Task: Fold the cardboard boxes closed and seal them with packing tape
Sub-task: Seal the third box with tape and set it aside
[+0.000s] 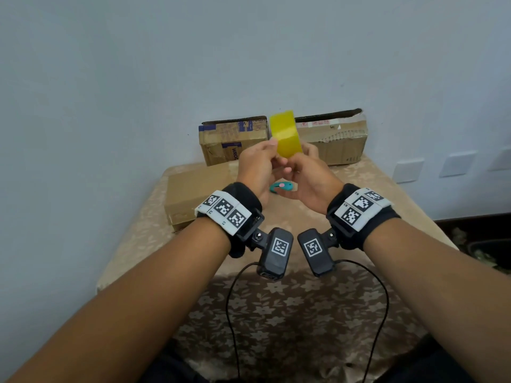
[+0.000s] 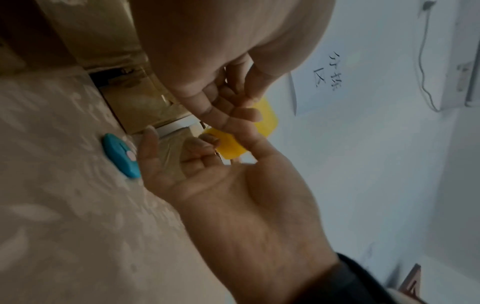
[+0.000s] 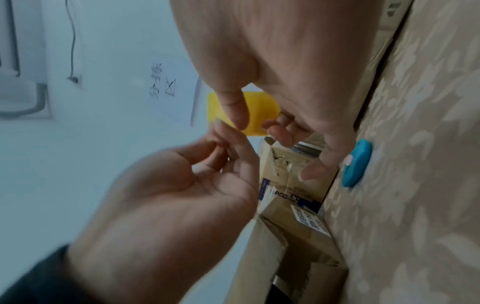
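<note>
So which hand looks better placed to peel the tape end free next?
Probably the right hand: its fingertips work at the lower edge of the yellow tape roll, while the left hand grips the roll's side, steadying it.

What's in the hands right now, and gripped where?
Yellow tape roll, held up by both hands: left hand and right hand pinch its lower end.

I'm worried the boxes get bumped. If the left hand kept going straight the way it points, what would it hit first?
Probably the yellow tape roll that the left hand already holds. Past it stands the left cardboard box by the wall, though depth is hard to judge.
</note>
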